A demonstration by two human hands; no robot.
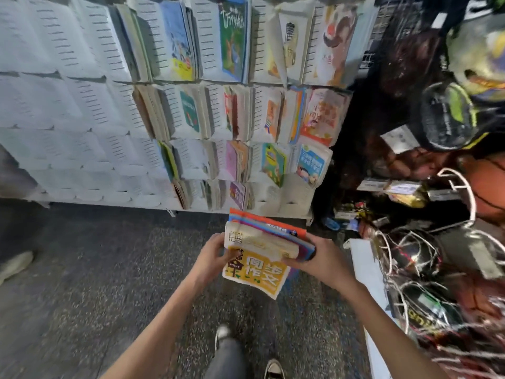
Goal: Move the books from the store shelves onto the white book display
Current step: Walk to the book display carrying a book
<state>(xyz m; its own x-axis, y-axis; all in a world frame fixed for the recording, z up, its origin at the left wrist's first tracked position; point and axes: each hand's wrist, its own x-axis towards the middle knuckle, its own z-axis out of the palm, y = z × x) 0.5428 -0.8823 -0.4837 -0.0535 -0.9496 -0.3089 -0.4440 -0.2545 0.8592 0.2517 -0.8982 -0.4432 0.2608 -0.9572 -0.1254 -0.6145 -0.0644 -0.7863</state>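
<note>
Both hands, left (211,255) and right (318,258), gripping a loose stack of books (262,247) at lower centre, below white display (82,105); yellow book (254,272) sagging, likely to slip out.

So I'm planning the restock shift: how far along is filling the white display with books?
Partly done. The white book display already has books in its right-hand pockets, such as the green-covered book. In hand: the left hand and right hand grip a stack of books, a yellow book hanging below. Left: the display's left-hand pockets show no books, and this stack is not yet placed.
</note>
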